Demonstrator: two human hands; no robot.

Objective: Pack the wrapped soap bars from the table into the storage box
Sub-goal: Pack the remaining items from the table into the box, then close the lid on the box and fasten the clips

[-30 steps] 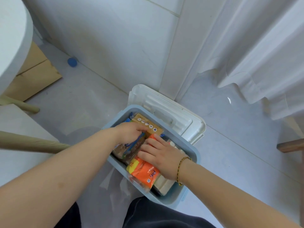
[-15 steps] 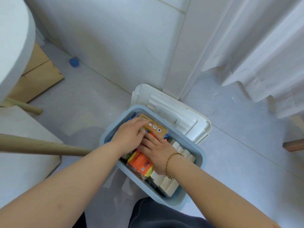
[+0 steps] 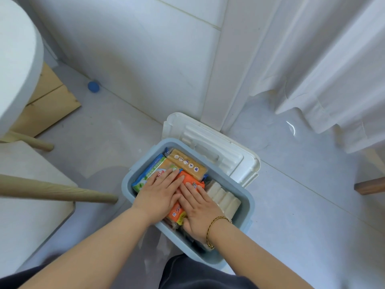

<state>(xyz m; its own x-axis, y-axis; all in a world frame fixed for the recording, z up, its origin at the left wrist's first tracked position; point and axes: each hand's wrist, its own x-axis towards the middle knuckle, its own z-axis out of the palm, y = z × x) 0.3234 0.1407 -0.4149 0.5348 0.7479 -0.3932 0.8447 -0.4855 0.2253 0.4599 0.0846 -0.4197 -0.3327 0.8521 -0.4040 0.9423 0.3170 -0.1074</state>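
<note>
**Now both hands flat on the packed soap**

Neither grip is closed on anything. The left hand (image 3: 161,195) lies palm down with its fingers straight and together, pressing on the near end of a blue-and-green wrapped bar (image 3: 150,172), its fingertips reaching onto an orange wrapped bar (image 3: 188,181). The right hand (image 3: 200,209) lies flat beside it, fingers straight and a little spread. It covers the middle and near part of the orange bar, and its forefinger side touches the left hand. A gold-and-black bracelet (image 3: 216,223) circles the right wrist. Both forearms come in from the bottom of the view and meet over the box.

All the soap in view sits inside the blue storage box (image 3: 248,203), which stands on the pale floor (image 3: 291,195). The bars lie packed side by side. A tan bar (image 3: 187,163) printed with a row of small icons is against the far wall. The blue-and-green one is on the left and the orange one in the middle. A row of plain white bars (image 3: 224,197) stands on edge along the right wall.

Just behind the box, its white lid (image 3: 218,147) lies underside up, against the foot of the wall. A white curtain (image 3: 333,59) hangs to the right. A wooden leg (image 3: 62,191) crosses the left side, and a small blue round object (image 3: 93,86) rests on the floor by the wall.
</note>
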